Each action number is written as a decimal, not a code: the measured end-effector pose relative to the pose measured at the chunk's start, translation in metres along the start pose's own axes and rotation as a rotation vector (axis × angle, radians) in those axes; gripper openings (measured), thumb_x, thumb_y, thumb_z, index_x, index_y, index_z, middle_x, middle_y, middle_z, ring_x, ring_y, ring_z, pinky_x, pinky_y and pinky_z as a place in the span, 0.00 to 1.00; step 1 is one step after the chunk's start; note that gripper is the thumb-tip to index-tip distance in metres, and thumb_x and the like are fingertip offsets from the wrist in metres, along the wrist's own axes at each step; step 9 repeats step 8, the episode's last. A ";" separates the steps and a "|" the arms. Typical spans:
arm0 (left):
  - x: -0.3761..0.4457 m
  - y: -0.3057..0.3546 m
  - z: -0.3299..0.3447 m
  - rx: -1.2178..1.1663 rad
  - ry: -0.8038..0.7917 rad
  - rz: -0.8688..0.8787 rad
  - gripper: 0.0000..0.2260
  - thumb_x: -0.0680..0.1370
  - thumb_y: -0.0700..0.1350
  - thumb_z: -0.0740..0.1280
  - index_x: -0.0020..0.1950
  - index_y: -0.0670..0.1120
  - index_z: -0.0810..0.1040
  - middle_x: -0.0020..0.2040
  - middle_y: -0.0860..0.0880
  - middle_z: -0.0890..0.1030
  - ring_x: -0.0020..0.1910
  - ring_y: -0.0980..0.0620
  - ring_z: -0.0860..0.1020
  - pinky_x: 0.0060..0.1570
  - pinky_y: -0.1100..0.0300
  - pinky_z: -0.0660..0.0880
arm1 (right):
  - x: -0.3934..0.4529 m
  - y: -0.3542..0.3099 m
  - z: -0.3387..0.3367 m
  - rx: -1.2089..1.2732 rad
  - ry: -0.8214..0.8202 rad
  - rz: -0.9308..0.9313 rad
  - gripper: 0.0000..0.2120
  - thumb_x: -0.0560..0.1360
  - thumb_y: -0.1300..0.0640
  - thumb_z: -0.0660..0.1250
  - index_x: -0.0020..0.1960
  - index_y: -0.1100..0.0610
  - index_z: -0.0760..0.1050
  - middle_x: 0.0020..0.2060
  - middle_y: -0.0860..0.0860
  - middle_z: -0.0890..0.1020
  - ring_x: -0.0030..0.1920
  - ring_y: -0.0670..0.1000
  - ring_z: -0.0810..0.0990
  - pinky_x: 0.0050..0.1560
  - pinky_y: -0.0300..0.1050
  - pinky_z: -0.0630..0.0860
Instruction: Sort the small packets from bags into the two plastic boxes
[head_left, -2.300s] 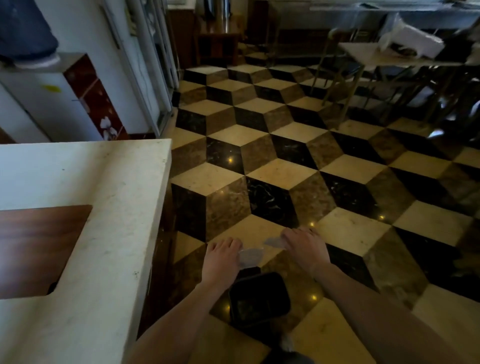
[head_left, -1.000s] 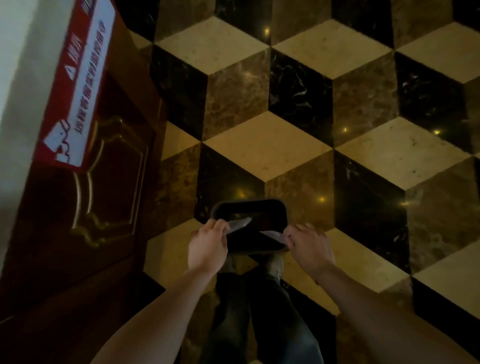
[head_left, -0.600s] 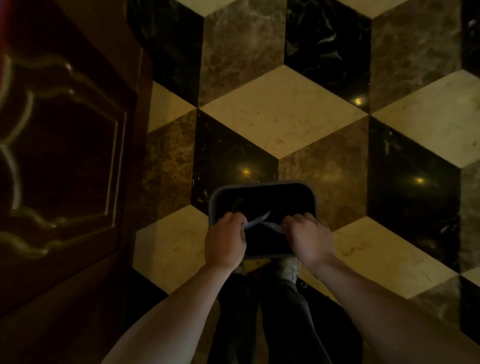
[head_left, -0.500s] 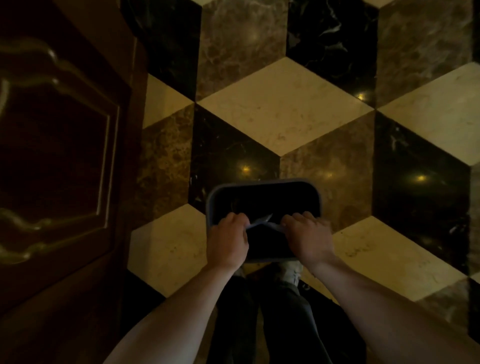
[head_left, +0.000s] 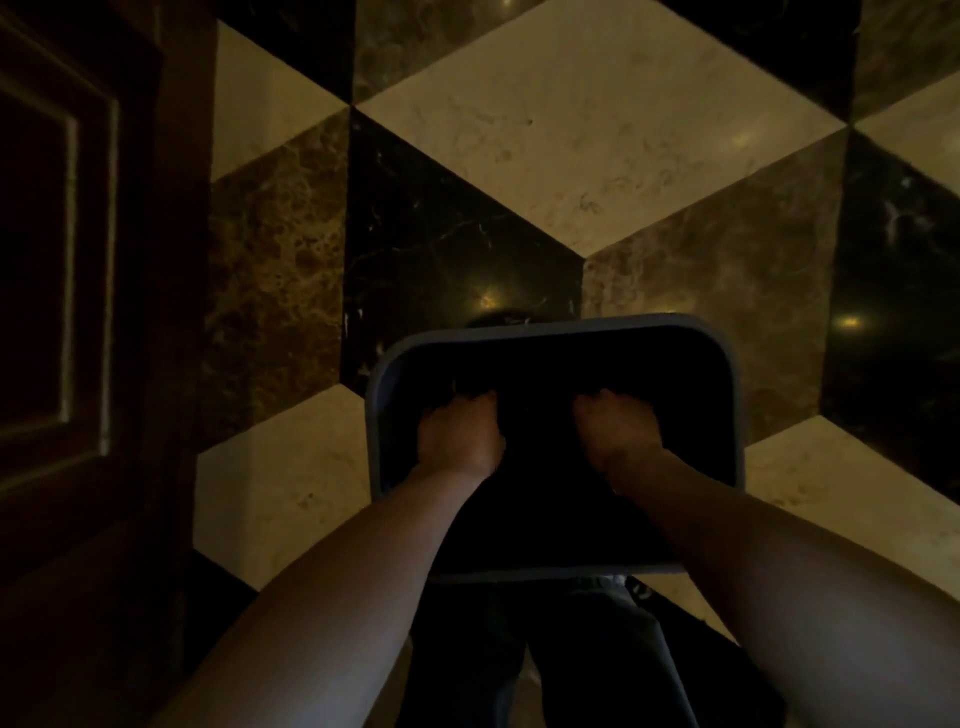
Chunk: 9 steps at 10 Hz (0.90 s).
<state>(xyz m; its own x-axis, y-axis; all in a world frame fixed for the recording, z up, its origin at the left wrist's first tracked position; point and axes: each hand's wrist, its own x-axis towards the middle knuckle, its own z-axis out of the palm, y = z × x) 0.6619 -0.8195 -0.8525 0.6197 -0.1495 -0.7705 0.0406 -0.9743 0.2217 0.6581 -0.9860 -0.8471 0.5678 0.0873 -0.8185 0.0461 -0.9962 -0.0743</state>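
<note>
A dark rectangular bin (head_left: 550, 326) with a grey rim stands on the floor right below me. Both of my hands reach down inside its opening. My left hand (head_left: 460, 441) is on the left side of the opening and my right hand (head_left: 618, 436) on the right, a hand's width apart. The fingers of both point down into the dark interior and look curled. The clear wrapper pieces seen earlier are not visible, and the bin's inside is too dark to tell what it holds. No plastic boxes or packets are in view.
A dark wooden cabinet door (head_left: 78, 312) with a raised panel runs along the left. The floor (head_left: 597, 135) is a cube pattern of cream, brown and black marble tiles. My legs in dark trousers (head_left: 545, 654) stand just behind the bin.
I have leaned down closer to the bin. Both hands moved from above its rim down into it, and the clear wrapper pieces they pinched are no longer visible.
</note>
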 end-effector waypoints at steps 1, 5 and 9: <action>0.024 -0.002 0.002 -0.018 -0.069 -0.026 0.16 0.77 0.44 0.61 0.65 0.49 0.74 0.63 0.41 0.78 0.62 0.38 0.76 0.57 0.47 0.72 | 0.020 0.002 0.000 0.088 -0.046 0.035 0.17 0.82 0.60 0.53 0.67 0.59 0.72 0.64 0.61 0.75 0.65 0.61 0.74 0.64 0.54 0.69; 0.037 -0.007 0.008 -0.066 0.034 -0.034 0.25 0.79 0.51 0.59 0.76 0.50 0.58 0.73 0.42 0.65 0.71 0.41 0.65 0.69 0.46 0.63 | 0.029 -0.003 -0.010 0.207 -0.137 0.072 0.18 0.83 0.59 0.51 0.70 0.62 0.67 0.70 0.62 0.70 0.69 0.61 0.68 0.69 0.54 0.63; -0.033 0.021 -0.051 0.014 0.169 -0.086 0.21 0.78 0.48 0.62 0.70 0.49 0.66 0.65 0.44 0.73 0.62 0.42 0.73 0.56 0.47 0.73 | -0.044 -0.014 -0.052 0.056 0.089 0.036 0.20 0.78 0.58 0.57 0.69 0.58 0.67 0.65 0.58 0.72 0.64 0.61 0.71 0.61 0.55 0.69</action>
